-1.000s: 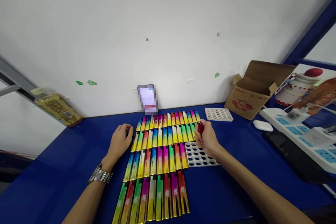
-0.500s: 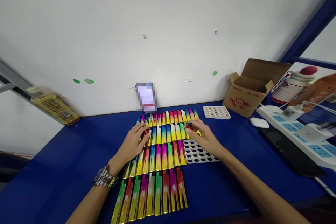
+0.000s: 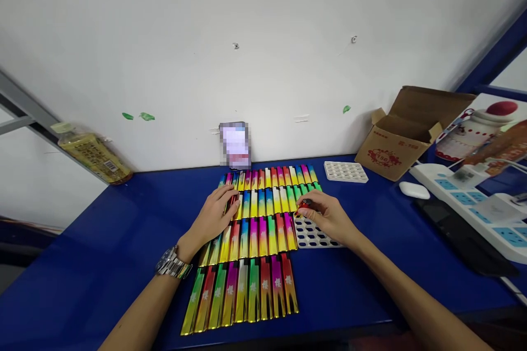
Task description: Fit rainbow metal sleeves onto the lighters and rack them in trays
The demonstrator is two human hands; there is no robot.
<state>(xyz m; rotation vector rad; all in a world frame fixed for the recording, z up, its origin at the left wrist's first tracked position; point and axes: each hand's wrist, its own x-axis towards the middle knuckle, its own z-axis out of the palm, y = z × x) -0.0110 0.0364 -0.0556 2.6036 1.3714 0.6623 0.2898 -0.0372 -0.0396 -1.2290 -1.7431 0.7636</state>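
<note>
Placing step: right hand (image 3: 329,218) pinches a small red piece (image 3: 303,205) at the white tray's (image 3: 313,237) far-left corner (beside 4 foil rows); left hand (image 3: 214,218) lies flat, grip empty. Next likely needs careful lowering.

Two bare forearms, no sleeves

The left hand (image 3: 214,218) has a silver metal link-band wristwatch (image 3: 173,263) at its wrist; the right hand (image 3: 329,219) wears nothing.

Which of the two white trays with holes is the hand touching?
The near tray, right beside the colourful rows. The right hand rests over its top edge, while the other white tray sits untouched, farther back by the cardboard box.
</note>
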